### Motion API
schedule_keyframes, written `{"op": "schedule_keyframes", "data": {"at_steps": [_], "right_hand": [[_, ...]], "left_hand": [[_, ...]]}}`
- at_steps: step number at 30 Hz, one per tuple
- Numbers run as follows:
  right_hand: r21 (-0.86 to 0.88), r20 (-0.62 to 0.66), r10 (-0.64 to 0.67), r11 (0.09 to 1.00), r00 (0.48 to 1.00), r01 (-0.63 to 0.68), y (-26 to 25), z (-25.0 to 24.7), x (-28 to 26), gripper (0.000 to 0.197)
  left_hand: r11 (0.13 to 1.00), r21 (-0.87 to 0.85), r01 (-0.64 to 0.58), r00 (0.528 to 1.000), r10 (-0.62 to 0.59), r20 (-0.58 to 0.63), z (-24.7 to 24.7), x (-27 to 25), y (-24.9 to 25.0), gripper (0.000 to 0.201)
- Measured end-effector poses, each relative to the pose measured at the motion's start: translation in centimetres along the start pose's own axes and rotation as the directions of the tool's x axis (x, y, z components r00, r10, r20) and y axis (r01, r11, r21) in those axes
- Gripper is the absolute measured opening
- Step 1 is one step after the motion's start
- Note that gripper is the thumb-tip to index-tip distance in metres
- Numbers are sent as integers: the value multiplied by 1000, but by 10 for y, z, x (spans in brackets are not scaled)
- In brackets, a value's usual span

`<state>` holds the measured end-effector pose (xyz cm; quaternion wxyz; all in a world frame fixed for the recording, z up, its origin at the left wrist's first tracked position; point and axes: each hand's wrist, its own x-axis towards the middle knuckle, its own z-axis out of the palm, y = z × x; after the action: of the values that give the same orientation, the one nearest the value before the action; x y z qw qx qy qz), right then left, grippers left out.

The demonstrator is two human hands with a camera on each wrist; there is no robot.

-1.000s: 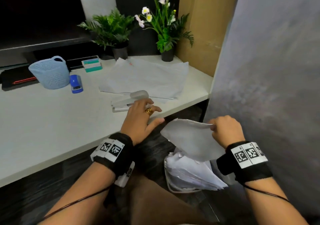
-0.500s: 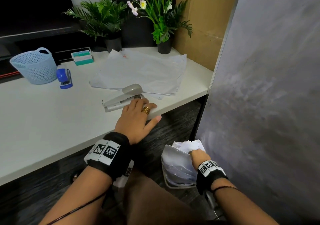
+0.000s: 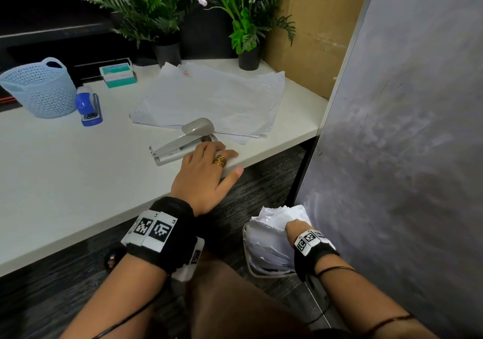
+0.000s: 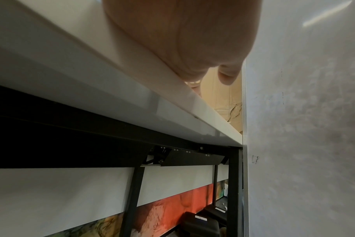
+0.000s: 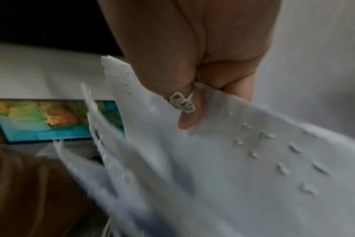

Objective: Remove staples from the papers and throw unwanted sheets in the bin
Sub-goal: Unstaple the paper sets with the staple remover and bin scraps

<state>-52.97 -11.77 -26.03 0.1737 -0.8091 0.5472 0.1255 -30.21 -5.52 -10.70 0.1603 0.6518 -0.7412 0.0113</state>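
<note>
My right hand [image 3: 294,228] is down at the white bin [image 3: 247,263] on the floor beside the grey partition. It pinches a white sheet [image 5: 233,160] dotted with staple holes between thumb and fingers [image 5: 184,115], among the crumpled papers [image 3: 271,244] that fill the bin. My left hand [image 3: 206,171] rests on the front edge of the white desk [image 3: 78,182], fingers fairly straight, fingertips against the grey stapler [image 3: 183,142]. In the left wrist view only the palm [image 4: 182,32] on the desk edge [image 4: 172,99] shows. A loose stack of papers [image 3: 209,101] lies behind the stapler.
A light blue basket [image 3: 39,87], a small blue stapler [image 3: 88,106] and a green-and-white box [image 3: 119,75] stand at the desk's back left. Two potted plants [image 3: 167,51] [image 3: 249,56] stand at the back. A grey partition [image 3: 405,129] closes the right side. My knee [image 3: 235,307] is beside the bin.
My right hand has gone down from holding the sheet up above the bin to holding it among the papers in the bin. The left hand has stayed by the grey stapler.
</note>
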Motion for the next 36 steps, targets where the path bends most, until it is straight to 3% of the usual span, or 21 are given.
{"op": "schedule_keyframes", "data": {"at_steps": [2,5,7,11,13,17,19,21,23,24,27,31,33,36], "right_hand": [[-8,13,71,997,997,-71,-7,9,1,30],[35,191,136,989,972,-145,-2,15,-8,23],[-20,225,182,983,957,-183,9,12,-10,21],[-43,241,161,987,957,-156,24,22,5,47],[20,147,129,991,981,-134,11,-4,5,50],[205,-174,61,979,983,-24,-34,-94,-19,26],[282,-391,67,958,918,51,-50,-134,-33,27],[375,-606,143,919,782,123,-63,-167,-39,35],[454,-668,241,882,704,128,-72,-190,-31,36],[463,-648,272,882,712,85,-78,-200,-25,38],[429,-487,302,900,819,-77,-88,-217,-4,54],[332,-355,261,933,898,-140,-91,-223,10,68],[394,-309,262,910,914,-128,-87,-223,17,62],[500,-331,289,861,898,-93,-83,-221,22,36]], "left_hand": [[1000,2,1,1000,-1,6,0,0,-2,68],[1000,12,5,1000,-5,20,0,1,-1,69],[1000,13,13,999,-13,32,-1,3,-1,70],[1000,-3,25,999,-25,27,0,4,-2,69],[1000,-9,24,999,-23,28,-1,4,-2,70],[999,-24,30,999,-30,37,-5,3,-2,72],[999,-42,31,998,-29,49,-6,2,-2,73],[998,-55,30,998,-27,57,-6,1,-2,73],[997,-68,28,998,-24,59,-7,0,-2,74],[997,-72,28,998,-23,59,-7,0,-3,74],[995,-93,32,998,-27,64,-8,-1,-3,74],[994,-108,34,997,-27,73,-7,-1,-3,64],[990,-134,43,996,-32,78,-7,0,-4,59],[986,-160,43,996,-30,79,-8,0,-6,55]]}}
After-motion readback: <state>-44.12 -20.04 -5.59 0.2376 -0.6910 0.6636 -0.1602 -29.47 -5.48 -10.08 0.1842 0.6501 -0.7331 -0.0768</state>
